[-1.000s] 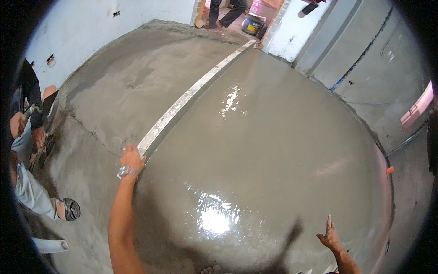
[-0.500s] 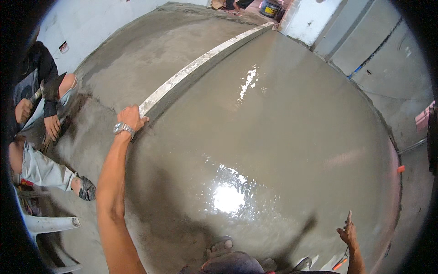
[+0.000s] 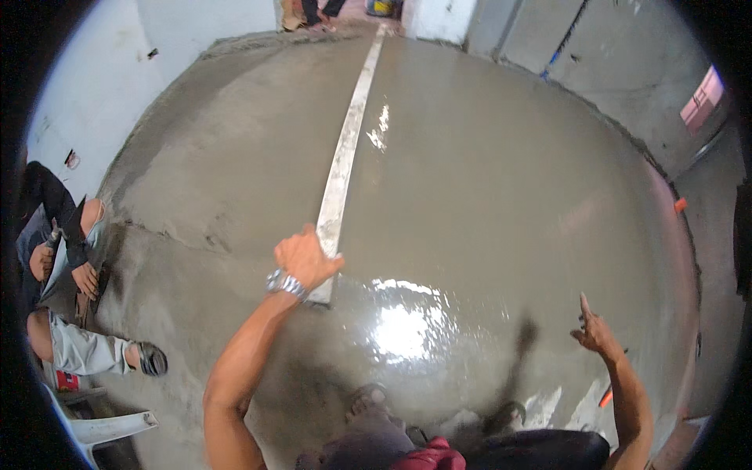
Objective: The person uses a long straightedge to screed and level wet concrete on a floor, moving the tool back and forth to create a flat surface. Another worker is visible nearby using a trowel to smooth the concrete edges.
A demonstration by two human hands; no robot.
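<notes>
From my end of the feed, my left hand point(image 3: 307, 258) is closed over a long, pale straightedge point(image 3: 345, 157) close to its near end. The thumb lies along the right edge and the fingers fold over toward the left; their tips are out of my sight, so I cannot tell how far they wrap underneath. A short stub of the straightedge shows below my palm, beside the metal-banded watch point(image 3: 286, 283) on that wrist. From my grip the straightedge runs away across the wet cement floor point(image 3: 486, 204), its far end near the doorway, where a dark bucket point(image 3: 381, 8) stands.

My right hand point(image 3: 599, 335) is well apart, off to the right, with nothing in it. The index finger points out straight, the thumb stands off to the left, and the remaining fingers are hard to make out one by one. I read that grip as loose and unclosed; how high it is above the cement I cannot tell.

At the left rim a co-worker point(image 3: 59, 227) sits with a tool in one hand, near a white plastic chair point(image 3: 113, 427).
</notes>
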